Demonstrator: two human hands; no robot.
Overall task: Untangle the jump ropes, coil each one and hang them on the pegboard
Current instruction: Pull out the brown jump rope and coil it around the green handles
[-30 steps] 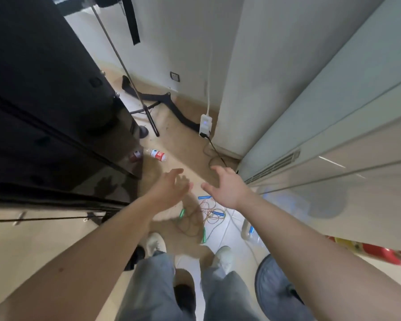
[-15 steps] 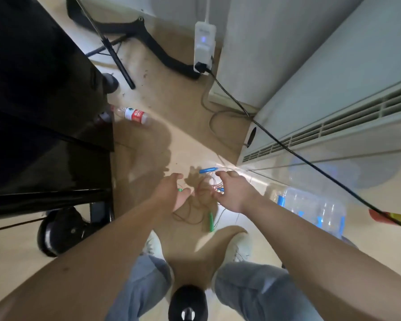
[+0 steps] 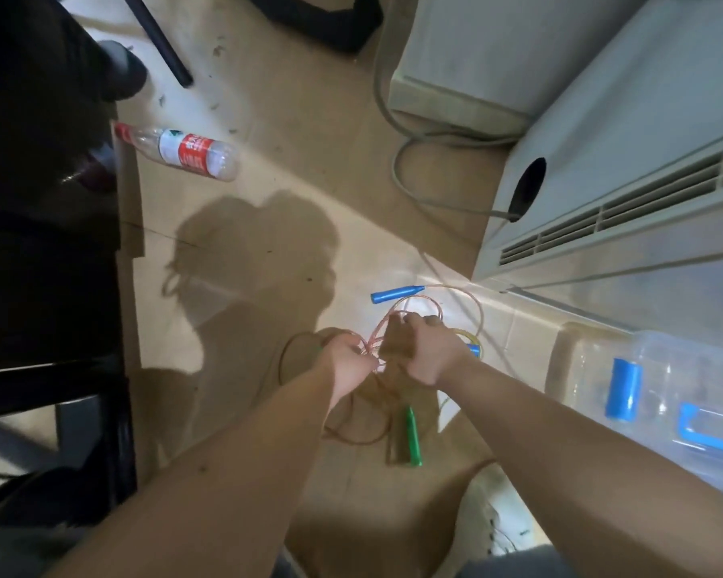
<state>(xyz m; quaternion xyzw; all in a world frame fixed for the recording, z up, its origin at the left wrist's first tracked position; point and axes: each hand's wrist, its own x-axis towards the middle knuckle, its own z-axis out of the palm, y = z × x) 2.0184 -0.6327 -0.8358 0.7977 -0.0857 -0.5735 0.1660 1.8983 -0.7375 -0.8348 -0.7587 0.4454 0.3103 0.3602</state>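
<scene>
A tangle of thin clear-pink jump ropes [image 3: 397,310] lies on the tan floor in front of me. One blue handle [image 3: 397,294] rests at the far side of the tangle, and a green handle [image 3: 413,435] lies nearer me. A second blue handle [image 3: 473,349] peeks out behind my right wrist. My left hand [image 3: 347,360] is closed on a bunch of rope strands. My right hand [image 3: 426,348] grips the strands right beside it. No pegboard is in view.
A plastic bottle with a red label [image 3: 180,152] lies on the floor at upper left. Dark furniture [image 3: 38,202] fills the left side. A white floor-standing air conditioner [image 3: 622,168] with a grey cable [image 3: 401,160] stands on the right, with a clear water jug [image 3: 652,390] below it.
I have bent lower toward the floor. Both hands, which were open above the ropes, have come down and closed on the tangled strands.
</scene>
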